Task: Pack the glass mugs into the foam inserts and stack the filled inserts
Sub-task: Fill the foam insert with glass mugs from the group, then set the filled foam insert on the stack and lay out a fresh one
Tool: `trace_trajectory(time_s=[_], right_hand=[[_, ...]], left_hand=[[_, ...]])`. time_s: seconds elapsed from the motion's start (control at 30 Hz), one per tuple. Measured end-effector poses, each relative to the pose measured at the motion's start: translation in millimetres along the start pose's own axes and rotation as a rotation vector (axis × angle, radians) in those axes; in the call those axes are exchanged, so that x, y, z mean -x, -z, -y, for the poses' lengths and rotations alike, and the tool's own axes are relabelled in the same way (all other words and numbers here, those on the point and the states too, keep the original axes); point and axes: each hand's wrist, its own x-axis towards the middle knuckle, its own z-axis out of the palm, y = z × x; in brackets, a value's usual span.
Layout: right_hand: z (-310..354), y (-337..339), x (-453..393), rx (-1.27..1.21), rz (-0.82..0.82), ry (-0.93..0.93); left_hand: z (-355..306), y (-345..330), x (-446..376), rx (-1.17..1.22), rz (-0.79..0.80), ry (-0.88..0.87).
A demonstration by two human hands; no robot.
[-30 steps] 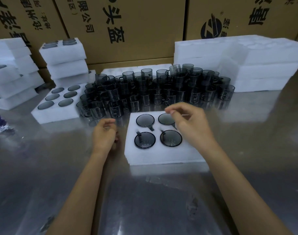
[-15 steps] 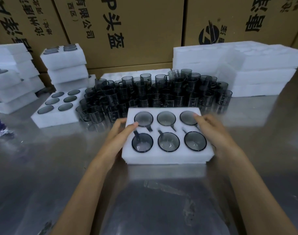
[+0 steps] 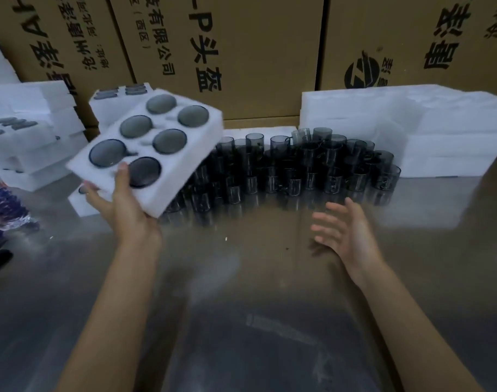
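Behind, on the counter [image 3: 270, 278]: loose glass mugs [image 3: 298, 168] in a long row. Up left, off the surface: filled foam insert [image 3: 185, 171], tilted, long axis running away leftward toward the stacked inserts [image 3: 111, 103]. Gripped at its near corner by the left hand [image 3: 125, 205] alone, thumb on top. Right hand [image 3: 346, 233] released, fingers spread, well apart.
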Motion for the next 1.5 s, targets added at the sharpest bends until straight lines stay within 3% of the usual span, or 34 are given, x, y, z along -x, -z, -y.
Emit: trace_trajectory(time_s=[0.07,0.17,0.27,0.5,0.8,1.0,1.2,1.5], right_hand=[[-0.4,1.3,-3.4,-0.002,0.008,-0.008],[-2.1,-1.5,-6.7,0.046,0.045,-0.020],[-2.0,-3.2,-9.8,0.051,0.055,-0.039],[-3.3,-2.4,-10.3,0.073,0.090,-0.030],[-6.3,-5.2,-9.7,0.170,0.092,-0.015],[-4.4,-6.4,-8.7,0.159,0.094,-0.025],[-3.7,-8.4,-7.1,0.183,0.102,-0.022],[-1.1,-12.7,-2.6,0.216,0.067,-0.017]], left_hand=[[-3.5,-3.6,-23.4,0.066,-0.183,0.047],[-1.3,5.0,-62.9,0.119,-0.337,0.145],[9.9,18.9,-91.0,-0.012,-0.481,0.153],[37.7,0.6,-109.7,-0.371,-0.402,-0.009],[64.4,-12.0,-129.8,-0.442,-0.597,-0.041],[75.2,-27.6,-144.7,-0.645,-0.698,0.012],[68.2,-18.0,-162.4,-0.811,-0.651,0.126],[61.9,-0.7,-150.0,-0.810,-0.480,0.182]])
